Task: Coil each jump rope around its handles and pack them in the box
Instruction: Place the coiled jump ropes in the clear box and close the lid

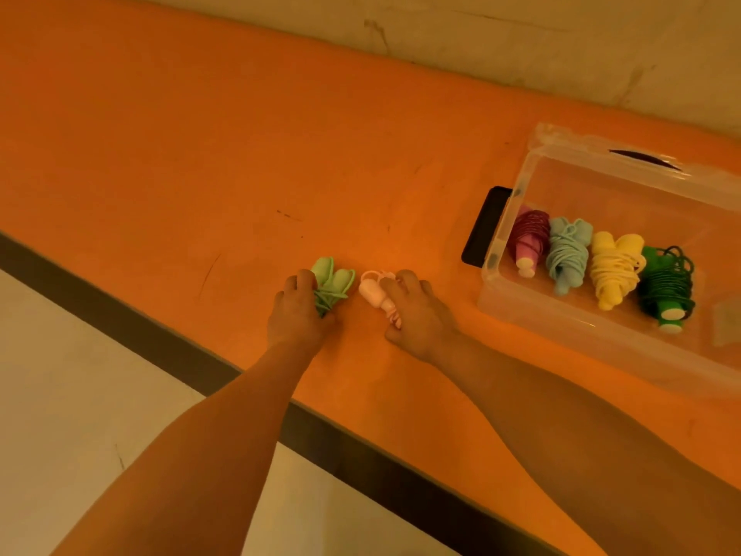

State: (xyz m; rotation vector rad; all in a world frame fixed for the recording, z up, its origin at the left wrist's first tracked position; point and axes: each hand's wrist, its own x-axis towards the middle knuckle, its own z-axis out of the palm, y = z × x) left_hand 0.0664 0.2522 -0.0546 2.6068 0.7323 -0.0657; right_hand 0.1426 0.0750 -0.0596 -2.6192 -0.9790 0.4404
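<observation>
Left hand [298,311] grasps light green rope bundle [332,283] on orange table [200,154]; right hand [417,315] grasps pink rope bundle [371,291] beside it; clear box [521,311] sits farther right.

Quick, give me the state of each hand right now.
Left hand: fingers curled round the light green jump rope, gripping it on the table.
Right hand: fingers curled round the pink jump rope, gripping it on the table.

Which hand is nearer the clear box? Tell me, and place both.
Right. The right hand, gripping the pale pink rope, lies just left of the clear box. The left hand, gripping the light green rope, sits farther left, beyond the right hand.
</observation>
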